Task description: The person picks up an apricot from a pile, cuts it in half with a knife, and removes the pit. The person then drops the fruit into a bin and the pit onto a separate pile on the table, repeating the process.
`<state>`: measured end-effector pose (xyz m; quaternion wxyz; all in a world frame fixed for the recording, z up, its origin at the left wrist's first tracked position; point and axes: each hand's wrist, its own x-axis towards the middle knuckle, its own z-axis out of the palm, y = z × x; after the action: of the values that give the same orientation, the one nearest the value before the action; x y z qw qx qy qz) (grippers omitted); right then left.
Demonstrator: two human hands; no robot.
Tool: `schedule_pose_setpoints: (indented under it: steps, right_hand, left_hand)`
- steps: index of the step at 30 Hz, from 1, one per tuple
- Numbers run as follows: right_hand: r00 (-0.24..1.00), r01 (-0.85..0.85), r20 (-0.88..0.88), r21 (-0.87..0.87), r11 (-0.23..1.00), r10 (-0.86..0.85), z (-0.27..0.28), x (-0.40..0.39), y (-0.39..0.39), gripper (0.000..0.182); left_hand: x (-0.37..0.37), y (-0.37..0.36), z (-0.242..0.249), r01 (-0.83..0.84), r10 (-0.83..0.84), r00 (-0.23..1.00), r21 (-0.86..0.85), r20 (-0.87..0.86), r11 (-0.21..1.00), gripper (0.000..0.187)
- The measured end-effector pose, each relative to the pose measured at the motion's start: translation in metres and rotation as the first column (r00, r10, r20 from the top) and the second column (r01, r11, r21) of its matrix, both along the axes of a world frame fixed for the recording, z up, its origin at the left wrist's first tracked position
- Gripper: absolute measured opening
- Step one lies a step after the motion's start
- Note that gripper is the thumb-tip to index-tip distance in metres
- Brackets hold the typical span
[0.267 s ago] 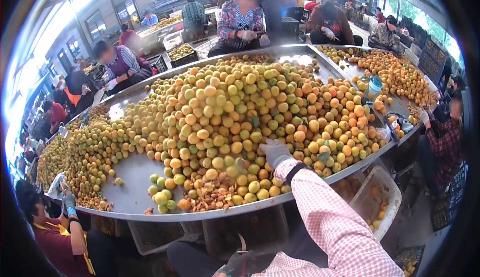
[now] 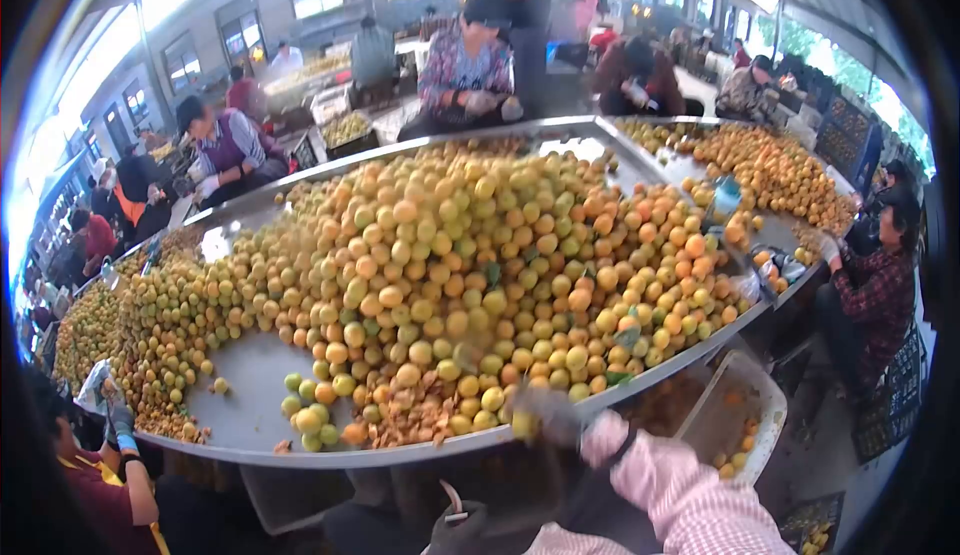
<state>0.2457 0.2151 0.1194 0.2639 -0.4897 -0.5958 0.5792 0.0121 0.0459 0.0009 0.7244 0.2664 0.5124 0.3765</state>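
A large heap of yellow, orange and green fruit (image 2: 430, 225) lies on a metal table (image 2: 255, 380). My right hand (image 2: 548, 417), in a grey glove, is at the table's near edge, blurred by motion. A yellowish fruit (image 2: 524, 425) shows at its fingertips. My left hand (image 2: 458, 527), in a dark glove, is low in front of my lap and closed on a knife (image 2: 452, 496) with a curved blade. Brown peels or pits (image 2: 408, 410) lie on the table between my hands and the heap.
A white crate (image 2: 770, 405) with some fruit stands below the table at the right. A bottle (image 2: 724, 198) stands among the fruit. Co-workers sit around the table, one at the near left (image 2: 100, 485), one at the right (image 2: 880, 285).
My right hand has moved back from the heap to the near edge, now with a fruit at its fingertips. My left hand has shifted slightly left with the knife. The whole view has tilted a little.
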Motion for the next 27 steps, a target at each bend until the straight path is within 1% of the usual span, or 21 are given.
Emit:
schedule_pose_setpoints:
  steps: [1,2,3,5,6,7,8,9,11,12,14,15,16,17,18,19,21,22,24,25,27]
  right_hand:
    - [0.908,-0.059,-0.402,-0.401,0.914,-0.118,-0.042,-0.008,-0.027,0.026]
    - [0.960,-0.062,-0.276,-0.346,0.936,-0.039,-0.023,-0.017,-0.058,0.031]
    - [0.889,-0.034,-0.435,-0.369,0.929,-0.140,-0.037,-0.031,-0.087,0.039]
    - [0.919,-0.040,-0.371,-0.415,0.909,-0.129,-0.032,-0.043,-0.125,0.034]
    - [0.919,-0.039,-0.374,-0.407,0.913,-0.127,-0.027,-0.049,-0.140,0.034]
    - [0.894,0.106,-0.377,-0.348,0.931,-0.243,-0.022,-0.055,-0.152,0.024]
    - [0.851,0.250,-0.390,-0.287,0.925,-0.351,-0.020,-0.057,-0.160,0.014]
    - [0.851,0.247,-0.395,-0.278,0.928,-0.345,-0.028,-0.051,-0.160,0.014]
    - [0.906,0.121,-0.340,-0.362,0.924,-0.252,-0.047,-0.035,-0.153,0.027]
    - [0.920,0.113,-0.294,-0.436,0.893,-0.260,-0.020,-0.031,-0.154,0.029]
    - [0.884,0.122,-0.449,-0.038,0.992,-0.127,-0.040,-0.025,-0.155,0.037]
    - [0.708,-0.015,-0.652,-0.400,0.917,-0.273,-0.047,-0.023,-0.152,0.042]
    - [0.435,-0.319,-0.827,-0.512,0.797,-0.357,-0.045,-0.012,-0.151,0.037]
    - [0.381,-0.240,-0.790,-0.586,0.774,-0.480,-0.002,-0.015,-0.158,0.037]
    - [0.506,-0.088,-0.738,-0.559,0.825,-0.446,0.018,-0.014,-0.166,0.042]
    - [0.528,-0.084,-0.733,-0.547,0.833,-0.428,0.019,-0.012,-0.169,0.043]
    - [0.511,-0.092,-0.780,-0.468,0.879,-0.362,0.006,-0.007,-0.180,0.041]
    - [0.538,-0.086,-0.772,-0.449,0.889,-0.338,0.006,-0.005,-0.187,0.042]
    - [0.567,-0.075,-0.763,-0.424,0.903,-0.311,0.000,-0.003,-0.194,0.043]
    - [0.569,-0.092,-0.761,-0.435,0.896,-0.311,-0.002,-0.006,-0.198,0.043]
    - [0.749,0.034,-0.643,-0.201,0.979,-0.158,0.004,-0.013,-0.206,0.045]
  left_hand:
    - [0.008,0.011,0.007,0.009,-0.009,1.000,0.036,0.000,0.999,0.022]
    - [0.014,0.018,0.016,0.017,-0.017,1.000,0.068,-0.003,0.998,0.020]
    - [0.018,0.021,0.028,0.026,-0.025,1.000,0.094,-0.013,0.995,0.019]
    - [0.024,0.013,0.055,0.031,-0.026,0.999,0.127,-0.038,0.991,0.019]
    - [0.040,0.005,0.086,0.107,0.039,0.956,0.470,-0.290,0.876,0.022]
    - [0.039,0.001,0.083,0.107,0.041,0.956,0.478,-0.291,0.872,0.022]
    - [0.036,-0.003,0.075,0.356,-0.076,0.887,0.570,-0.456,0.740,0.024]
    - [0.036,-0.005,0.071,0.585,-0.145,0.769,0.592,-0.623,0.554,0.026]
    - [0.033,-0.005,0.065,0.628,-0.212,0.720,0.492,-0.661,0.603,0.025]
    - [0.030,-0.002,0.070,0.594,-0.258,0.766,0.495,-0.589,0.634,0.025]
    - [0.024,0.003,0.082,0.526,-0.351,0.841,0.467,-0.412,0.711,0.028]
    - [0.020,0.004,0.088,0.495,-0.391,0.867,0.431,-0.310,0.755,0.030]
    - [0.015,-0.001,0.092,0.460,-0.415,0.888,0.370,-0.199,0.807,0.033]
    - [0.012,-0.008,0.092,0.412,-0.408,0.910,0.296,-0.078,0.862,0.036]
    - [0.009,-0.008,0.095,0.370,-0.353,0.928,0.397,-0.119,0.840,0.026]
    - [0.009,-0.004,0.102,0.336,-0.297,0.942,0.493,-0.159,0.802,0.016]
    - [0.016,-0.012,0.129,0.395,-0.125,0.849,0.459,-0.513,0.796,0.023]
    - [0.018,-0.019,0.137,0.378,-0.125,0.850,0.428,-0.511,0.821,0.023]
    - [0.025,-0.027,0.150,0.523,0.047,0.662,0.506,-0.748,0.686,0.025]
    - [0.026,-0.030,0.152,0.512,0.049,0.659,0.496,-0.751,0.701,0.025]
    - [0.027,-0.037,0.151,0.612,0.009,0.625,0.497,-0.780,0.615,0.029]
